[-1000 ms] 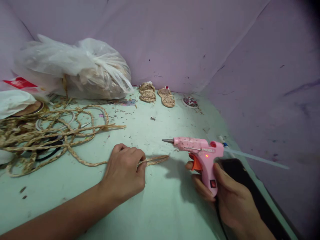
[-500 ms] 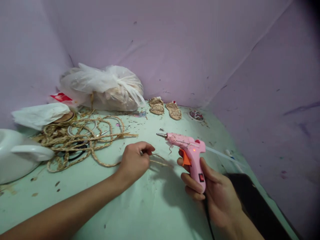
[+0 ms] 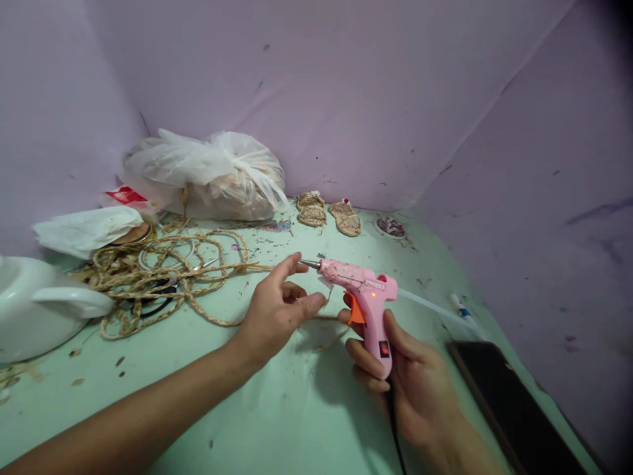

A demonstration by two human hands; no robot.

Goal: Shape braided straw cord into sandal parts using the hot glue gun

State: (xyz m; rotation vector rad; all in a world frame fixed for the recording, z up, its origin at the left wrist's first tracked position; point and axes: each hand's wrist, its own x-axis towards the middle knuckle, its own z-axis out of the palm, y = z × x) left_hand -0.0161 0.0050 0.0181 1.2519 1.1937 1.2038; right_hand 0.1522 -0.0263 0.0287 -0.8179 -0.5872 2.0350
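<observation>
My right hand [image 3: 415,389] is wrapped round the grip of a pink hot glue gun [image 3: 368,297], one finger on its orange trigger. A red light glows on the gun, and a clear glue stick [image 3: 425,305] sticks out of its back. The gun's metal nozzle points left and almost touches the outstretched index finger of my left hand [image 3: 274,313]. My left thumb and curled fingers pinch the end of a braided straw cord [image 3: 208,320], raised off the pale green table [image 3: 297,409]. The cord runs left into a loose tangle [image 3: 158,270].
A tied plastic bag of straw [image 3: 212,171] stands at the back. Two small woven sandals [image 3: 329,214] and a small round dish [image 3: 390,227] lie by the wall. There is a black phone [image 3: 514,409] at right, a pen [image 3: 462,307], a white vessel [image 3: 34,303] at left, and purple walls around.
My left hand has lifted the cord end off the table and stretched its index finger toward the nozzle. My right hand has brought the glue gun left, closer to the left hand.
</observation>
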